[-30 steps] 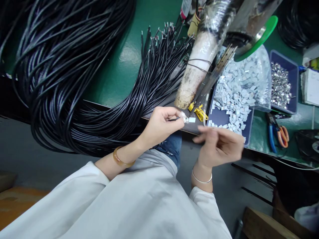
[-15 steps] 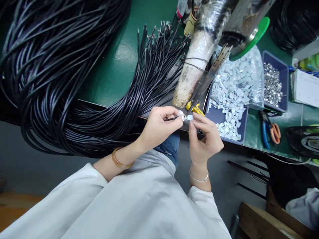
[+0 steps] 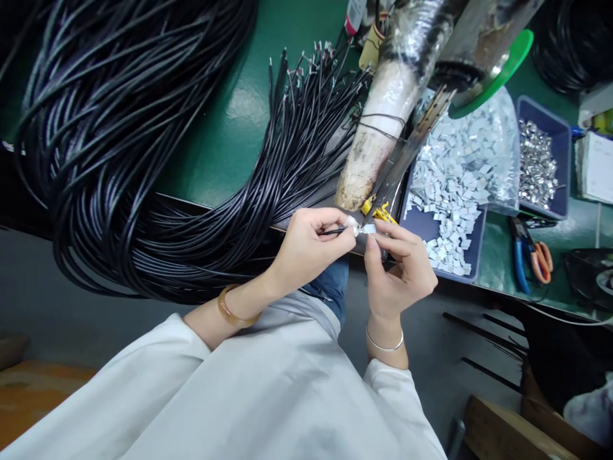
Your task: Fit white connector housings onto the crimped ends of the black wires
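My left hand (image 3: 318, 246) pinches the end of a black cable (image 3: 334, 230), with a white covering on a fingertip. Its thin wire ends meet a small pale flat piece (image 3: 368, 228) between my two hands. My right hand (image 3: 397, 259) is closed at the fingertips on that piece, thumb below and fingers above. Just beyond the fingers are yellow parts (image 3: 383, 213) of a soldering-like fixture, below a wrapped white tube (image 3: 361, 160). The exact join between wire and piece is too small to make out.
A big bundle of black cables (image 3: 138, 160) covers the left of the green table (image 3: 239, 108). To the right are a blue tray (image 3: 472, 271) of pale pieces, a tray (image 3: 565, 172) of metal parts, and pliers (image 3: 531, 255). A metal arm (image 3: 421, 128) slants down above my hands.
The whole view has shifted slightly, so things sit a little further right. My hands keep their pinch, and the pale piece shows more clearly between them.
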A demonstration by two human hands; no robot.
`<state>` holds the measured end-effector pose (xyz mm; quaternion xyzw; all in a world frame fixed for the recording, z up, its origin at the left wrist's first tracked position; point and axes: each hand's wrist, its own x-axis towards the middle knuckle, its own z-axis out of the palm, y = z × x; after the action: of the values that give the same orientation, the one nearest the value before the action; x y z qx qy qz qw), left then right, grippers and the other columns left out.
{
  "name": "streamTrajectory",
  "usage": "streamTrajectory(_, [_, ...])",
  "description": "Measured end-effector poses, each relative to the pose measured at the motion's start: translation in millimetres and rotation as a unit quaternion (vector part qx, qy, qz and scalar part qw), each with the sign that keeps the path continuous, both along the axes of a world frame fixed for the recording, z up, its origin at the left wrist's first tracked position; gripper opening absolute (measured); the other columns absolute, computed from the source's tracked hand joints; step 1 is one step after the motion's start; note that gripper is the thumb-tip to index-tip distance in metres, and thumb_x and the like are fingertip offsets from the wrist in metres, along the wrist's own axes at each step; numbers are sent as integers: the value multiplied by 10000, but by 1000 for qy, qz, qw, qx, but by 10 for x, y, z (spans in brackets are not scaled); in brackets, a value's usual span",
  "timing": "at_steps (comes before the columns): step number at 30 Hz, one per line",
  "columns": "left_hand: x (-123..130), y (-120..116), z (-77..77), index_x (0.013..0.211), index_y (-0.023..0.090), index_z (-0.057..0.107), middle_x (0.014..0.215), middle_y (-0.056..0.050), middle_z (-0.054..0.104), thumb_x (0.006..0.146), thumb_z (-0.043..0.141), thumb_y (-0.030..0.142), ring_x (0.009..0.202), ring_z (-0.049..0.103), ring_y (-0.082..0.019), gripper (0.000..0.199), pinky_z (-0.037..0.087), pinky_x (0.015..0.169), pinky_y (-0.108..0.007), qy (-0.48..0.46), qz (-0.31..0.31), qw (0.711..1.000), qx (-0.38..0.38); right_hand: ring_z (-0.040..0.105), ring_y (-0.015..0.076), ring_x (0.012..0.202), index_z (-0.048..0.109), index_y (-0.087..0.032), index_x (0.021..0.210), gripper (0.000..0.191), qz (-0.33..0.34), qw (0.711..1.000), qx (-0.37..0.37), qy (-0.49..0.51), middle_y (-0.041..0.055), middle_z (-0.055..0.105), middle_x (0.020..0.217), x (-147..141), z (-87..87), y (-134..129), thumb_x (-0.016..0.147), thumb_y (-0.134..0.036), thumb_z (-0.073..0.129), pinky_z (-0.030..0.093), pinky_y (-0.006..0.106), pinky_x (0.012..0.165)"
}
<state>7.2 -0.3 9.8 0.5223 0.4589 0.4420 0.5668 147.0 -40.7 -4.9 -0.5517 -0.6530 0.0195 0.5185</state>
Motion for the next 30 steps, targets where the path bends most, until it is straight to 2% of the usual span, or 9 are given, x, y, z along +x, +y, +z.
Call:
streamTrajectory(3, [-4,-16,20,661,144,664,542,37,449,762,642,194,496,324,-56,115,247,447,-197,8,-4,1000,16,734,165,908,683,-226,906,171,-13,999,21,-38,10,755,975,-10,33,14,801,-94,712,620,335,816])
streamTrajectory(8, [-31,-11,13,658,134,645,569,34,430,771,619,186,530,345,-60,127,268,476,-197,1,-24,1000,-1,735,162,884,670,-215,894,173,-6,999,33,-41,27,762,968,-27,26,3,785,-89,718,620,323,797])
streamTrajectory(12, [-48,12,-14,625,130,627,535,52,379,753,620,158,510,303,-50,132,231,471,-200,-11,-40,999,-18,745,165,888,638,-208,913,159,1,999,30,-45,39,770,974,-24,-11,-19,812,-97,689,622,314,784])
streamTrajectory(18, [-85,41,46,652,130,654,598,25,544,761,631,169,565,457,-68,119,369,548,-195,-62,-67,995,-50,752,163,904,645,-213,917,171,-2,998,36,-51,32,777,994,-29,5,-34,809,-90,694,623,301,812])
streamTrajectory(24, [-127,73,100,657,128,680,513,45,512,789,646,220,462,376,-51,164,339,477,-201,-82,-73,992,-62,755,180,944,657,-216,942,142,28,999,-35,7,34,768,1031,-5,10,-12,839,-119,668,643,324,802])
streamTrajectory(30, [-110,76,153,623,132,664,503,48,481,793,643,213,467,357,-51,189,325,474,-202,-75,-60,994,-45,754,192,967,674,-227,932,161,23,1000,-14,-16,22,772,1023,-8,81,31,829,-102,676,643,337,806])
